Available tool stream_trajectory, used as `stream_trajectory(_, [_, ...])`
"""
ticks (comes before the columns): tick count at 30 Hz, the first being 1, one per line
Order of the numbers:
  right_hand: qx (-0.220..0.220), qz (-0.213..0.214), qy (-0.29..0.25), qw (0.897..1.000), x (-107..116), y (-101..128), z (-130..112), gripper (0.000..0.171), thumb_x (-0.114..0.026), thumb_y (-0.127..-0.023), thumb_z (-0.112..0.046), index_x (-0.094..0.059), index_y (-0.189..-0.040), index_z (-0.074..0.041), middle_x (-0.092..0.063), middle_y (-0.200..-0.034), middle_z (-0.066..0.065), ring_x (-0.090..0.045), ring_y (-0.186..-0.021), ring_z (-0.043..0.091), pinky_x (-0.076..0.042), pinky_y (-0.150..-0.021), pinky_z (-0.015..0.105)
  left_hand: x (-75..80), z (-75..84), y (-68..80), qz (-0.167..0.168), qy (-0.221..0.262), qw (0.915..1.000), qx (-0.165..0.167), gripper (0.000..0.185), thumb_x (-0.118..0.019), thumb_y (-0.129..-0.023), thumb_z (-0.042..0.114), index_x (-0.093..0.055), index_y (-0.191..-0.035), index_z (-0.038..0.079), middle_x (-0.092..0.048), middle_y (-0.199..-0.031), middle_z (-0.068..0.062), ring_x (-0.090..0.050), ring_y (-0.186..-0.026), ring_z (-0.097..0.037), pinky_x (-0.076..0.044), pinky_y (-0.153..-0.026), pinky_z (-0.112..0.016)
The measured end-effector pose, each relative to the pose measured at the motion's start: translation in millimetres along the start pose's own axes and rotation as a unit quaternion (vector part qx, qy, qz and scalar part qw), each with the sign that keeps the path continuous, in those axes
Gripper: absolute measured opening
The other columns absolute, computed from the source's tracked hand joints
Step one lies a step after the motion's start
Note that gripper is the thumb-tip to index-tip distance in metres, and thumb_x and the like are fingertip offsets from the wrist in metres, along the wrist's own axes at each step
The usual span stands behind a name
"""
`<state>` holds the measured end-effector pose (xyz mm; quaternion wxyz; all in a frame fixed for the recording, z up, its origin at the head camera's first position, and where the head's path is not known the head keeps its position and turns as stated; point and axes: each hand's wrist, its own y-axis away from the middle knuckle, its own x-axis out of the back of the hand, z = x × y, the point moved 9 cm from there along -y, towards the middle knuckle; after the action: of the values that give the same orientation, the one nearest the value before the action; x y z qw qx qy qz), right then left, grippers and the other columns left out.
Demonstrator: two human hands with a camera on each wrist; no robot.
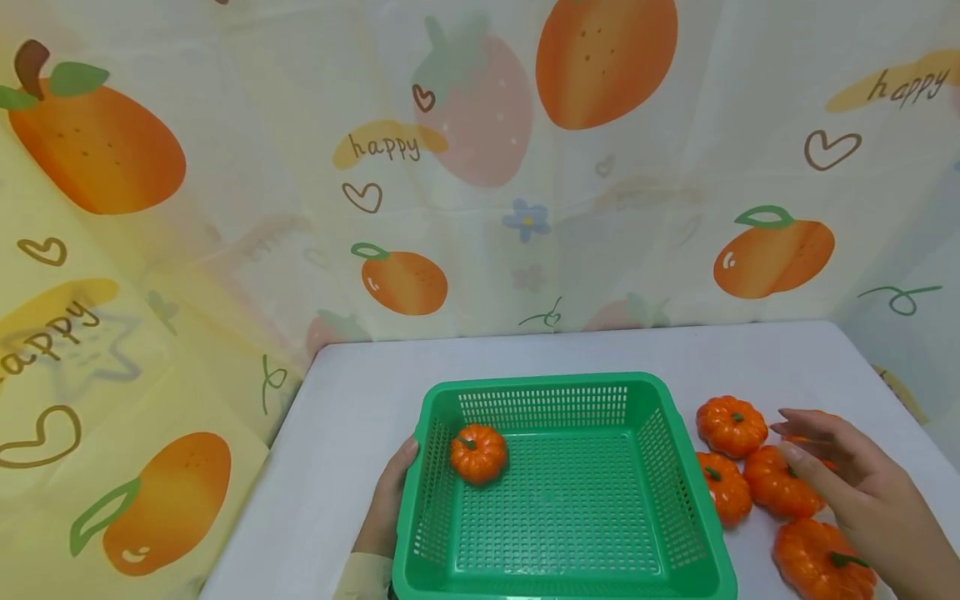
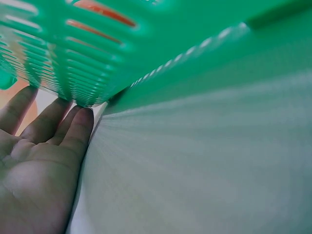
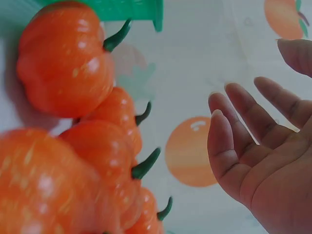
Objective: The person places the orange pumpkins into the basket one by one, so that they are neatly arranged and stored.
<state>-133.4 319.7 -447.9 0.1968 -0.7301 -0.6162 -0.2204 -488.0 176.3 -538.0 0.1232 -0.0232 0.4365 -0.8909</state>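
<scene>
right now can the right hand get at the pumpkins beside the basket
Probably yes. The right hand hovers open just above the pumpkins lying on the table right of the basket, and nothing lies between its fingers and them. The left hand rests against the basket's far side, out of the way.

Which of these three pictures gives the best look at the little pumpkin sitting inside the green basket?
The head view: the pumpkin in the basket shows whole, near the left wall of the green basket. The left wrist view catches only orange slivers through the slots. The right wrist view shows only the pumpkins outside.
</scene>
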Motion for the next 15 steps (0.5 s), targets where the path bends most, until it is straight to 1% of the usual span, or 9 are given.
stream_trajectory(1, [0.001, 0.001, -0.004, 1.0, 0.9, 0.6, 2.4, 0.054, -0.061, -0.114, -0.035, -0.047, -0.157, -0.004, -0.06, -0.138, -0.003, -0.055, -0.105, -0.007, -0.052, -0.074, 0.014, 1.4, -2.3, 3.0, 0.01, -0.007, 0.9995, -0.03, 0.043, -0.044, -0.101, -0.006, -0.078, -0.099, 0.02, -0.076, -0.096, -0.004, -0.069, -0.085, -0.021, -0.061, -0.079, -0.038])
stream_trajectory(3, [-0.003, 0.002, -0.005, 1.0, 2.7, 1.5, 8.0, 0.052, -0.061, -0.114, -0.035, -0.048, -0.155, -0.005, -0.06, -0.133, -0.009, -0.056, -0.104, -0.009, -0.053, -0.073, 0.015, 4.9, -8.4, 5.3, 0.008, -0.009, 0.9981, -0.06, 0.033, -0.05, -0.103, 0.003, -0.078, -0.099, 0.02, -0.076, -0.096, -0.002, -0.068, -0.085, -0.019, -0.059, -0.079, -0.033])
stream_trajectory(4, [-0.007, 0.001, -0.004, 1.0, 3.1, 1.8, 10.9, 0.052, -0.061, -0.115, -0.035, -0.048, -0.155, -0.005, -0.061, -0.134, -0.008, -0.057, -0.102, -0.008, -0.053, -0.072, 0.017, 5.2, -8.4, 6.3, 0.014, -0.015, 0.9974, -0.068, 0.031, -0.051, -0.104, 0.005, -0.077, -0.098, 0.021, -0.076, -0.096, -0.001, -0.068, -0.085, -0.018, -0.059, -0.08, -0.033])
stream_trajectory(6, [-0.021, -0.003, 0.005, 1.0, 3.3, 2.2, 17.2, 0.054, -0.058, -0.116, -0.036, -0.046, -0.157, -0.003, -0.06, -0.141, 0.004, -0.056, -0.101, -0.006, -0.053, -0.069, 0.02, 3.8, -6.6, 6.4, 0.027, -0.016, 0.9973, -0.067, 0.037, -0.046, -0.103, 0.001, -0.077, -0.1, 0.02, -0.076, -0.098, 0.0, -0.068, -0.087, -0.015, -0.057, -0.082, -0.03])
stream_trajectory(8, [-0.038, -0.003, 0.018, 0.999, 2.7, 1.9, 22.9, 0.058, -0.054, -0.117, -0.037, -0.042, -0.159, 0.002, -0.054, -0.148, 0.021, -0.058, -0.108, 0.009, -0.053, -0.068, 0.02, 2.3, -3.5, 4.3, 0.039, -0.01, 0.9975, -0.058, 0.047, -0.036, -0.095, -0.011, -0.076, -0.095, 0.015, -0.074, -0.094, -0.004, -0.067, -0.086, -0.017, -0.057, -0.081, -0.03])
stream_trajectory(10, [-0.053, -0.005, 0.026, 0.998, 1.5, 1.8, 28.7, 0.062, -0.05, -0.118, -0.037, -0.037, -0.16, 0.006, -0.047, -0.151, 0.033, -0.057, -0.115, 0.026, -0.052, -0.066, 0.019, 2.6, -0.6, 1.6, 0.058, -0.03, 0.9968, -0.047, 0.048, -0.031, -0.088, -0.019, -0.071, -0.087, 0.006, -0.072, -0.088, -0.009, -0.066, -0.082, -0.02, -0.057, -0.079, -0.031])
stream_trajectory(12, [-0.067, -0.006, 0.03, 0.997, 0.6, 2.1, 35.0, 0.066, -0.047, -0.119, -0.038, -0.032, -0.16, 0.011, -0.042, -0.153, 0.037, -0.052, -0.118, 0.042, -0.051, -0.066, 0.018, 3.3, 1.9, 0.7, 0.079, -0.068, 0.9937, -0.043, 0.038, -0.028, -0.082, -0.023, -0.063, -0.082, -0.007, -0.069, -0.084, -0.016, -0.065, -0.08, -0.023, -0.057, -0.078, -0.032])
stream_trajectory(13, [-0.074, -0.004, 0.03, 0.997, 0.6, 2.4, 38.5, 0.067, -0.047, -0.119, -0.039, -0.031, -0.16, 0.012, -0.041, -0.154, 0.038, -0.05, -0.118, 0.047, -0.05, -0.065, 0.017, 4.2, 2.2, 0.3, 0.097, -0.117, 0.9879, -0.031, 0.032, -0.032, -0.084, -0.021, -0.061, -0.082, -0.008, -0.07, -0.085, -0.013, -0.066, -0.08, -0.02, -0.057, -0.079, -0.03])
stream_trajectory(15, [-0.084, -0.007, 0.031, 0.996, 0.5, 4.1, 46.2, 0.069, -0.045, -0.119, -0.04, -0.03, -0.161, 0.012, -0.041, -0.153, 0.038, -0.051, -0.115, 0.046, -0.049, -0.065, 0.018, 6.8, -0.2, 2.3, 0.119, -0.143, 0.9824, -0.018, 0.024, -0.034, -0.087, -0.02, -0.057, -0.083, -0.015, -0.07, -0.086, -0.015, -0.065, -0.081, -0.019, -0.057, -0.079, -0.029])
